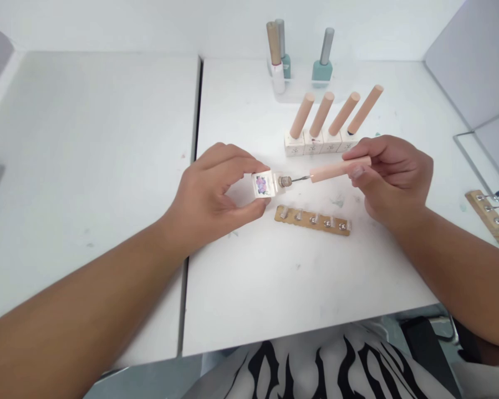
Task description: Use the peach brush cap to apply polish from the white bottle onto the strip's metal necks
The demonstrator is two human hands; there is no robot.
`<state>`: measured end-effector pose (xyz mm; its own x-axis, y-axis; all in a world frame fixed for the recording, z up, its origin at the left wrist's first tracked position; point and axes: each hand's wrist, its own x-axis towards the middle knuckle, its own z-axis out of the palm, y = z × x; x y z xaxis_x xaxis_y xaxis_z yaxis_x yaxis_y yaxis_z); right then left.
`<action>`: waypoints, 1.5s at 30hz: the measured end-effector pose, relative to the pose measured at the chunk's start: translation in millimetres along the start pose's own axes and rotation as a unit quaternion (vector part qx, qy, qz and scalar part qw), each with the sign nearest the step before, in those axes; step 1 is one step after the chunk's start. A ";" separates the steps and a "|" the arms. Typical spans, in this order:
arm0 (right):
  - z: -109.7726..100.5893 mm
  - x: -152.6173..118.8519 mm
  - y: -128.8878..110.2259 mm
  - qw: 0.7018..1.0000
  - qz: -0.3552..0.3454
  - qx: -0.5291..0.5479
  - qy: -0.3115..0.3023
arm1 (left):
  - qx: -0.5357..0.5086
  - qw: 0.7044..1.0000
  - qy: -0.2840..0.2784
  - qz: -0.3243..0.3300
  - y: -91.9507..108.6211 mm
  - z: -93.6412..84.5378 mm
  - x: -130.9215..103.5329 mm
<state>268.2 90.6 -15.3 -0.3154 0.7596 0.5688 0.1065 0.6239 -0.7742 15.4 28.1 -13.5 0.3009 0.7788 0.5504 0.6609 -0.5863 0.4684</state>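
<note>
My left hand (220, 188) grips a small square nail polish bottle (264, 184) with a purple flower print, tipped so its neck points right. Between the fingers of my right hand (393, 177) is a nail polish brush (336, 168) with a long pale pink cap handle. Its thin tip is at the mouth of the bottle; whether it is slightly inside I cannot tell. Just below lies a wooden strip (311, 220) with several metal studs and clear pieces on it.
Several pink-capped bottles (316, 142) stand in a row behind my hands. Farther back, a clear tray (299, 94) holds teal bottles (322, 72) and a white bottle with a tan cap (275, 55). Another wooden strip (488, 219) with dark-tipped pieces lies at right. A gap (198, 111) divides the tabletops.
</note>
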 end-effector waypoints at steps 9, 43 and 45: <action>9.7 2.4 -3.8 0.999 0.012 -0.046 -0.025 | 0.003 1.000 0.007 0.013 -0.8 2.4 0.0; 17.1 8.1 -18.7 0.972 0.234 -0.020 -0.024 | 0.006 1.000 -0.014 -0.016 5.2 3.5 1.3; 16.0 9.5 -18.8 0.968 0.251 -0.011 -0.014 | 0.003 1.000 -0.014 -0.015 6.3 3.0 1.5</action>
<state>248.1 83.2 0.1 -0.2441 0.9631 0.1136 0.2729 0.1806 -0.9449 22.2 26.3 -11.8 0.2993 0.8022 0.5167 0.6743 -0.5609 0.4802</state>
